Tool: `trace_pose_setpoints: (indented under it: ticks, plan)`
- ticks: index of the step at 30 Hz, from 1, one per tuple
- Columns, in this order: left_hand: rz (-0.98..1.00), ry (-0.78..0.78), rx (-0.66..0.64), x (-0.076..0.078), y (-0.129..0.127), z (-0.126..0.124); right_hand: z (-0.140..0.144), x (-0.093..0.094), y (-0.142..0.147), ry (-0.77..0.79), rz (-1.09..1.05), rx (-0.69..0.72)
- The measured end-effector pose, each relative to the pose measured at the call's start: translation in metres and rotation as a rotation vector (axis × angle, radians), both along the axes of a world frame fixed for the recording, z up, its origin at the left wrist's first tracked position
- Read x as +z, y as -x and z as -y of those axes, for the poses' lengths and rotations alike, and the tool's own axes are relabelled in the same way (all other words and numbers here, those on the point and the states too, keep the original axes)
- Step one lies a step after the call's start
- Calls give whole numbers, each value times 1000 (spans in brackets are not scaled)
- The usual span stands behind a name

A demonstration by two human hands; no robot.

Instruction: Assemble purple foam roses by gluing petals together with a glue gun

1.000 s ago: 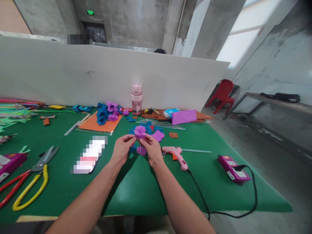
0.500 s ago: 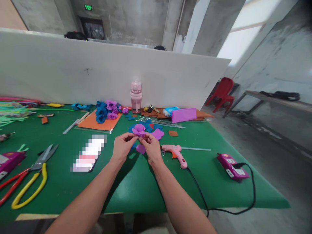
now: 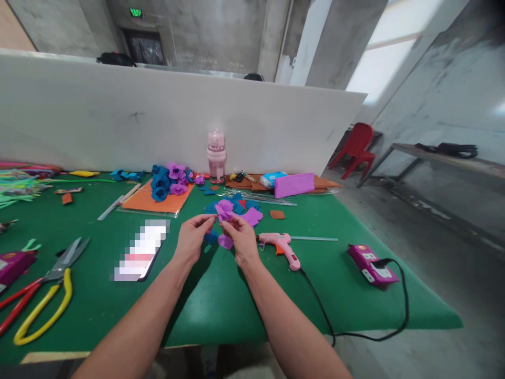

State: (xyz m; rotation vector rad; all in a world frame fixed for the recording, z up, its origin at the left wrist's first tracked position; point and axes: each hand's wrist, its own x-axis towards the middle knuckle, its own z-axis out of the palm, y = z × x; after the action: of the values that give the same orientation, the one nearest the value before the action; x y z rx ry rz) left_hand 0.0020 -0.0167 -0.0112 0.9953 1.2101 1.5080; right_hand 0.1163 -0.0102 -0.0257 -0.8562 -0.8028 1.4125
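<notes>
Concrete hall with a white partition board (image 3: 177, 121) standing along the far edge of a green table (image 3: 221, 310); a red chair (image 3: 357, 150) is sitting off to the right.

On the table, going big to small: orange sheet (image 3: 155, 202) carrying a pile of finished blue and purple flowers (image 3: 169, 181), yellow-handled scissors (image 3: 43, 292) at the left, a phone (image 3: 142, 250), a pink bottle (image 3: 216, 155) at the board, a pink glue gun (image 3: 280, 246) lying just right of the hands with its cord running to a magenta power strip (image 3: 373, 260), and loose blue and purple petals (image 3: 246, 210) behind the hands.

Change over the last second: small. Camera is drifting a bit; both hands are staying in the same spot, fingertips working slightly around the bloom. Glue gun hasn't moved. Reads as the petal being pressed and shaped in place, not a new piece being picked up.

Pose: both forearms are reaching in from the bottom edge and converging mid-table. Left hand (image 3: 192, 239) is pinching the purple flower (image 3: 224, 209) from the left, fingers closed on it. Right hand (image 3: 243, 239) is gripping it from the right and below, fingers curled onto the base, where a loose purple petal (image 3: 225, 241) is hanging down. Flower is being held just above the table, between the two hands.
</notes>
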Motion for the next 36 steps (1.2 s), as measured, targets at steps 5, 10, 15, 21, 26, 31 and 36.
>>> trace_pose_setpoints:
  ticks: [5,10,15,21,26,31,36]
  plan:
    - [89,100,-153,-5,1,-4,2,2,1,21,-11,25]
    - [126,134,-184,-1,0,-2,2,0,1,55,29,32]
    - [173,178,-215,0,1,-1,3,1,1,23,105,48]
    - [254,183,-175,-2,3,-5,2,-2,0,-112,281,0]
    - [323,174,-142,-6,6,-7,1,-5,1,-193,391,-58]
    - [332,146,-114,-7,5,-9,6,-3,3,-249,512,-57]
    - [263,86,-79,-4,3,-8,12,1,3,-391,717,-141]
